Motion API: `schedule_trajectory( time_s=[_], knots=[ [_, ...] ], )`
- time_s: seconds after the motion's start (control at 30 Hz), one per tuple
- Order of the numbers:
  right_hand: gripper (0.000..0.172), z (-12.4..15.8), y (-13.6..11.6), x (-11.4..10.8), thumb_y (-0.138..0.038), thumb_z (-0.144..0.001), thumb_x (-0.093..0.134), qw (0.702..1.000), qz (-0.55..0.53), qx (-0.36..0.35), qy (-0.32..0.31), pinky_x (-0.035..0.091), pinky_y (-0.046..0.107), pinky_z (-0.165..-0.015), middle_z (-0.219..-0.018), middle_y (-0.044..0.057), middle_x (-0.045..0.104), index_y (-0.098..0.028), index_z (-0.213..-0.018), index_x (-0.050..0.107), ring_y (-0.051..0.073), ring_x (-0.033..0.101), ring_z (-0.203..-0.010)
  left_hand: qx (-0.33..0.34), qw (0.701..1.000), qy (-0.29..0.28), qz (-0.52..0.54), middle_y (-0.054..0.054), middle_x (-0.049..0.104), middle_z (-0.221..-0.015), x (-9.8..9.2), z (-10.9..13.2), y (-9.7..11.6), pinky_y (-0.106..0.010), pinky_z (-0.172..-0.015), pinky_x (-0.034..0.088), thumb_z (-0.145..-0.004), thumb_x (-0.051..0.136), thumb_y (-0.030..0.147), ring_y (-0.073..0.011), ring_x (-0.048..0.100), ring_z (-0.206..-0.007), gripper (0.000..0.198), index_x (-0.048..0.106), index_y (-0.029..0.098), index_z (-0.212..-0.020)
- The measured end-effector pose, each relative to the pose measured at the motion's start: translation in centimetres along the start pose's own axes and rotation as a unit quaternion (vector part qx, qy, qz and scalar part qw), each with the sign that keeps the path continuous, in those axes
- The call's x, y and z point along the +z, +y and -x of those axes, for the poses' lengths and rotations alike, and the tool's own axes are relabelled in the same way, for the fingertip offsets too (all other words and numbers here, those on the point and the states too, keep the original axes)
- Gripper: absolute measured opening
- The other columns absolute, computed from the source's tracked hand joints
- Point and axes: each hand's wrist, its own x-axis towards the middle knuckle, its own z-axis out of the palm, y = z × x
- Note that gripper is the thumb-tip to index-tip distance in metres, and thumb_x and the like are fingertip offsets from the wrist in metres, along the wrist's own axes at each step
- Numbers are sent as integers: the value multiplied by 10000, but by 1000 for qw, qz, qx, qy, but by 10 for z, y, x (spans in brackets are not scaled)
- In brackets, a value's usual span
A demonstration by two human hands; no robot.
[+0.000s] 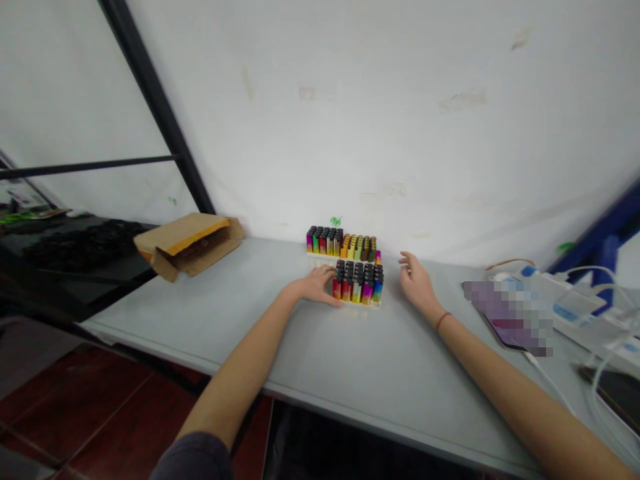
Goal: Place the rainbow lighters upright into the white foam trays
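Black-topped lighters (357, 283) in several colours stand upright in rows in a shallow pale tray (370, 305) on the table. My left hand (316, 287) grips the left end of this tray, thumb at the front corner and fingers toward the back. To the right of the tray is my right hand (416, 280), apart from it, its fingers loosely bent and spread with nothing in them. Behind, closer to the wall, stands a second group: black-topped lighters (324, 241) on the left and yellow-topped lighters (358, 247) on the right, with one purple lighter (378, 257) at the end.
An opened cardboard box (193, 243) lies on its side at the table's (240, 320) left end. On the right are a blurred-out phone-like item (510, 317), a white power strip (575, 310) with cables, and a dark device (613, 393). A white wall (325, 133) bounds the back.
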Motion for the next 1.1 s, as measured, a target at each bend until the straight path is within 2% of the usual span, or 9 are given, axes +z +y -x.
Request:
schedule_trajectory(
  time_s=[0.2,0.3,0.47,0.57,0.77,0.87,0.97,1.03,1.1],
  knots=[
    [668,-28,24,28,-22,-679,371,973,111,-111,-169,349,386,-1056,-1390,124,481,-106,-1335,465,242,454,-1260,7,1000,8,5,-156,267,-1484,3,-1,-2,-424,-1134,151,-581,637,755,-361,215,-1368,1056,362,139,-1392],
    [527,-25,17,26,-47,-748,371,963,154,-108,-195,396,326,-972,-1284,109,579,-145,-1234,548,218,542,-1154,1,1000,6,1,-155,258,-1487,4,-2,-3,-422,-1134,150,-573,634,769,-366,216,-1365,1064,373,136,-1388],
    [262,-14,0,7,-328,-900,401,953,244,-21,-181,401,293,-649,-798,99,676,-169,-864,605,219,614,-732,4,1000,0,-2,-166,231,-1494,5,-3,-6,-417,-1130,159,-580,620,782,-372,203,-1367,1085,361,117,-1397],
    [128,-11,-4,1,-181,-847,455,953,243,15,-179,372,290,-671,-848,144,655,-136,-875,572,225,597,-787,8,1000,0,-3,-153,247,-1490,5,-3,-6,-414,-1130,157,-586,610,786,-368,193,-1372,1070,359,136,-1399],
    [126,-5,-11,-1,-45,-697,481,962,140,41,-230,389,287,-704,-839,127,622,-160,-746,504,202,571,-790,5,1000,-1,-10,-147,256,-1488,3,-1,-4,-406,-1127,167,-591,605,778,-361,205,-1369,1056,358,139,-1395],
    [62,0,-17,-6,-157,-763,445,965,-84,118,-220,405,264,-603,-710,9,573,-204,-803,447,148,542,-630,3,1000,-3,-13,-146,269,-1484,2,-1,-3,-407,-1129,160,-594,611,766,-363,204,-1369,1037,374,138,-1384],
    [120,3,-22,-14,-336,-798,483,858,-407,240,-203,385,250,-492,-546,-80,437,-235,-835,428,116,431,-448,4,1000,0,-13,-149,280,-1478,2,-1,-2,-409,-1128,161,-596,623,752,-361,212,-1366,1026,374,139,-1381],
    [192,3,-25,-19,-409,-800,528,801,-495,270,-201,394,247,-483,-518,-88,414,-237,-833,448,109,422,-431,6,1000,0,-12,-154,279,-1477,1,0,-1,-412,-1127,161,-597,631,742,-358,217,-1365,1027,365,139,-1384],
    [213,4,-26,-22,-411,-796,573,778,-529,283,-187,437,262,-531,-564,-62,496,-232,-820,461,120,505,-494,8,1000,2,-10,-152,279,-1476,1,0,0,-413,-1127,163,-600,641,729,-355,223,-1364,1021,358,146,-1389]
  ],
)
